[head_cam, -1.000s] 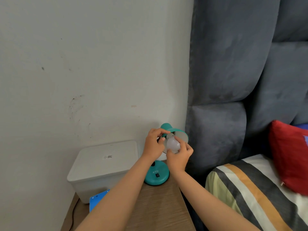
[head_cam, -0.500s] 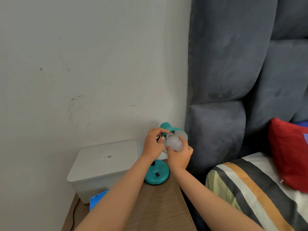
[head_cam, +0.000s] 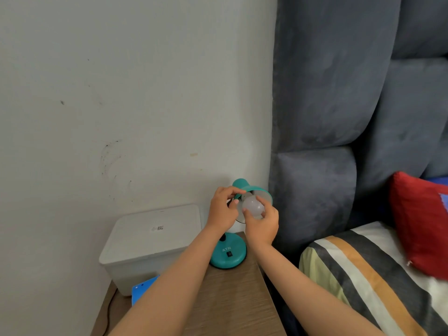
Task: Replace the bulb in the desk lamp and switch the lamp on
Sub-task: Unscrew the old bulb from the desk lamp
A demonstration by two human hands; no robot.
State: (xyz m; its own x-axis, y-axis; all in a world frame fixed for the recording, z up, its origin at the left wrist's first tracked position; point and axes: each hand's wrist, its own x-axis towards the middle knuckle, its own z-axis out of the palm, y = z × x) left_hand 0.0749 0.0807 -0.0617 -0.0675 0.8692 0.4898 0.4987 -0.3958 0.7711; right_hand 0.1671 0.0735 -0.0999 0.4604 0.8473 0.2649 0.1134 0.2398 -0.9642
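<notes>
A small teal desk lamp stands on a wooden bedside table [head_cam: 232,299], its round base [head_cam: 228,254] carrying a black switch. The teal shade [head_cam: 254,190] is tipped toward me. My left hand [head_cam: 221,209] grips the shade's neck from the left. A white frosted bulb [head_cam: 252,206] sits in the mouth of the shade, and my right hand [head_cam: 263,223] is closed around it from below and the right. The bulb's base and the socket are hidden.
A white lidded box [head_cam: 155,238] stands left of the lamp against the wall, with a blue item [head_cam: 143,288] in front of it. A black cable [head_cam: 109,311] runs down at the left. A grey padded headboard [head_cam: 327,117], striped bedding [head_cam: 363,275] and a red pillow [head_cam: 421,224] lie to the right.
My right hand's fingers have shifted around the bulb, as if turning it. The left hand stays on the shade's neck. The lamp base has not moved.
</notes>
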